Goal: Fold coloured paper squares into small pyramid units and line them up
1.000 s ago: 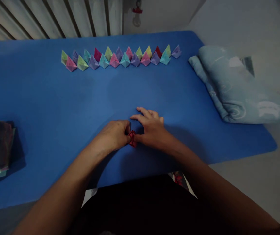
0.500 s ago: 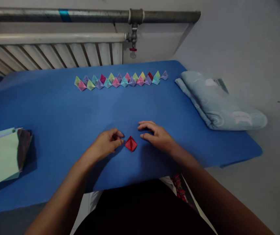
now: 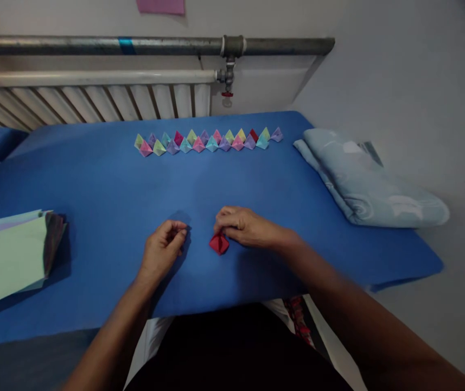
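Observation:
A small folded red paper piece lies on the blue table near its front edge. My right hand pinches the top corner of this piece between thumb and fingers. To the left, my left hand rests just over the table, its thumb and fingertips drawn close together; whether anything is between them is too small to tell. Farther back, two staggered rows of folded paper pieces in pink, green, purple, blue, yellow and red run across the table, away from both hands.
A stack of coloured paper sheets lies at the left of the blue table. On the right is a folded light blue blanket. Behind the table are a radiator and a metal pipe with a valve.
My right hand has moved left and closed on the red piece's top corner. My left hand has drawn back to the left, away from it. The camera view has tilted up slightly.

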The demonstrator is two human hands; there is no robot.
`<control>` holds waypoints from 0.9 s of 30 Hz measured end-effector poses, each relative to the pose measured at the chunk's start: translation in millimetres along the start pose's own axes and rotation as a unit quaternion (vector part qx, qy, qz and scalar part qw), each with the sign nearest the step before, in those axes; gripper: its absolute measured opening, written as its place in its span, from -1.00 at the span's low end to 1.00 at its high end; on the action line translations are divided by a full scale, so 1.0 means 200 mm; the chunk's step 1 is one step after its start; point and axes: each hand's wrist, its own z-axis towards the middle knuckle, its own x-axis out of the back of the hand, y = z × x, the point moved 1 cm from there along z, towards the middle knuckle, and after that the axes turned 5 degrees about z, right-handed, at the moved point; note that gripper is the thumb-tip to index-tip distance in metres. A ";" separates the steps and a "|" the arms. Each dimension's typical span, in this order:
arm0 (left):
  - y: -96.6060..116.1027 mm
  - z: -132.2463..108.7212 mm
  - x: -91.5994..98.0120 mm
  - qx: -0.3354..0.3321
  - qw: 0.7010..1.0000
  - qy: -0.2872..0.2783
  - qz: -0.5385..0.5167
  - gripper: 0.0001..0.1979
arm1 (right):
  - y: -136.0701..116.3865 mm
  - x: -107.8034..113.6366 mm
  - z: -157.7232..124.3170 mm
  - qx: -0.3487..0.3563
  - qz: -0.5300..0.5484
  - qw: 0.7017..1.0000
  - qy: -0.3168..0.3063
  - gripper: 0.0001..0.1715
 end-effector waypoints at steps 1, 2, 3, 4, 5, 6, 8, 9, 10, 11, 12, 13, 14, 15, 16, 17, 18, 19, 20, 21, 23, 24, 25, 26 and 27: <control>0.00 0.00 0.00 -0.003 1.000 0.001 0.001 -0.81 | 0.00 0.01 0.00 -0.002 -0.007 1.000 -0.006 -0.71; 0.00 0.00 0.00 -0.006 1.000 0.002 0.001 -0.81 | 0.00 0.01 0.00 -0.003 -0.015 1.000 -0.010 -0.72; 0.00 0.00 0.00 -0.007 1.000 0.004 0.000 -0.81 | -0.01 0.02 -0.01 -0.004 -0.020 1.000 -0.013 -0.74; 0.01 -0.01 0.00 -0.008 1.000 0.004 0.000 -0.81 | -0.01 0.02 -0.01 -0.006 -0.025 1.000 -0.012 -0.75; 0.01 -0.01 0.00 -0.006 1.000 0.003 0.001 -0.81 | -0.01 0.03 -0.02 -0.011 -0.030 0.999 -0.010 -0.75; 0.01 -0.01 0.00 -0.003 1.000 0.000 0.004 -0.82 | -0.01 0.03 -0.03 -0.016 -0.036 0.999 -0.004 -0.76; 0.02 -0.01 0.00 0.003 1.000 -0.008 0.013 -0.82 | -0.01 0.04 -0.05 -0.029 -0.049 0.998 0.021 -0.78; 0.02 -0.01 0.00 0.006 1.000 -0.012 0.016 -0.82 | -0.01 0.04 -0.06 -0.035 -0.055 0.997 0.035 -0.78; 0.02 -0.01 0.00 0.009 1.000 -0.015 0.017 -0.82 | -0.01 0.04 -0.07 -0.039 -0.060 0.996 0.050 -0.78; 0.01 -0.01 0.01 0.012 1.000 -0.016 0.015 -0.82 | -0.01 0.04 -0.08 -0.042 -0.065 0.995 0.066 -0.78; 0.01 -0.01 0.01 0.017 1.000 -0.018 0.015 -0.81 | -0.01 0.04 -0.09 -0.045 -0.070 0.993 0.085 -0.77; 0.01 -0.01 0.01 0.020 0.999 -0.018 0.017 -0.81 | 0.00 0.04 -0.10 -0.050 -0.077 0.990 0.107 -0.77; 0.01 -0.01 0.00 0.020 0.999 -0.019 0.024 -0.81 | 0.00 0.04 -0.11 -0.057 -0.085 0.985 0.136 -0.77; 0.02 0.00 -0.01 0.013 0.999 -0.023 0.037 -0.81 | 0.01 0.04 -0.12 -0.068 -0.094 0.978 0.172 -0.77; 0.04 0.00 -0.02 -0.002 0.998 -0.027 0.054 -0.82 | 0.03 0.05 -0.13 -0.083 -0.101 0.968 0.213 -0.77; 0.07 0.00 -0.05 -0.027 0.996 -0.039 0.073 -0.83 | 0.05 0.06 -0.14 -0.100 -0.106 0.954 0.263 -0.78; 0.10 0.00 -0.09 -0.059 0.992 -0.058 0.090 -0.85 | 0.07 0.08 -0.15 -0.117 -0.108 0.937 0.310 -0.79; 0.14 0.01 -0.13 -0.093 0.988 -0.076 0.102 -0.86 | 0.09 0.10 -0.17 -0.134 -0.105 0.920 0.353 -0.80; 0.18 0.01 -0.19 -0.126 0.981 -0.104 0.109 -0.86 | 0.12 0.14 -0.18 -0.148 -0.100 0.902 0.394 -0.81; 0.21 0.01 -0.25 -0.153 0.973 -0.133 0.114 -0.86 | 0.15 0.17 -0.20 -0.159 -0.095 0.883 0.430 -0.81; 0.28 0.02 -0.38 -0.207 0.952 -0.193 0.114 -0.84 | 0.22 0.26 -0.23 -0.179 -0.080 0.847 0.494 -0.82; 0.31 0.02 -0.45 -0.229 0.940 -0.226 0.115 -0.82 | 0.26 0.30 -0.24 -0.187 -0.071 0.831 0.520 -0.82; 0.33 0.03 -0.51 -0.243 0.928 -0.254 0.120 -0.81 | 0.30 0.34 -0.25 -0.194 -0.063 0.815 0.542 -0.81; 0.34 0.04 -0.57 -0.251 0.919 -0.277 0.127 -0.81 | 0.34 0.38 -0.25 -0.198 -0.059 0.804 0.558 -0.80; 0.34 0.06 -0.61 -0.252 0.913 -0.291 0.134 -0.81 | 0.39 0.42 -0.26 -0.201 -0.059 0.794 0.571 -0.79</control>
